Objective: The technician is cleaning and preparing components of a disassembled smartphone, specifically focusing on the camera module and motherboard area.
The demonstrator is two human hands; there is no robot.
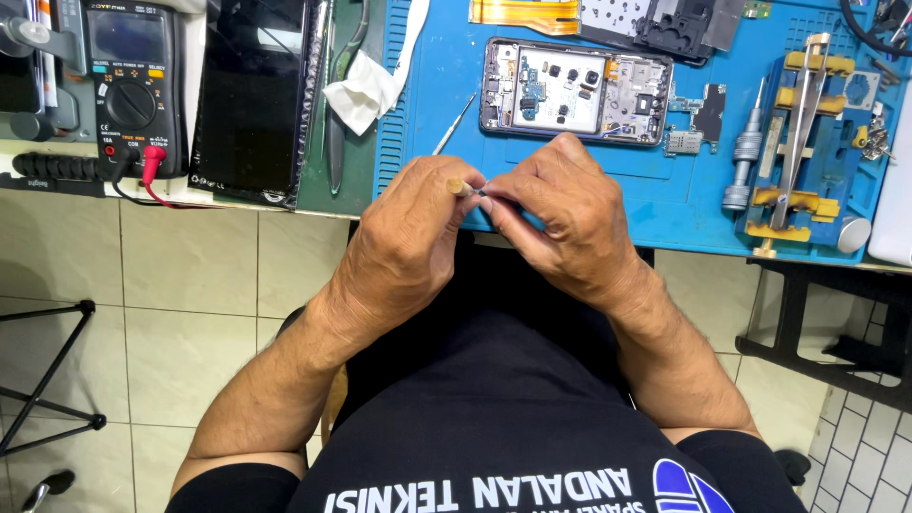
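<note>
Small dark part (483,193) pinched between both hands' fingertips (494,201).

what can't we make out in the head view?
- Tiny dark part pinched between left hand and right hand: too small, fingers cover it.
- Thin wooden-handled tool: tip hidden by fingers.
- Opened grey phone chassis: components too small.
- Black multimeter: cut by top edge.

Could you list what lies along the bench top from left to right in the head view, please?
Multimeter → dark phone screen panel → white tissue → opened phone → silver screwdriver → tweezers on the yellow-clamped holder.
</note>
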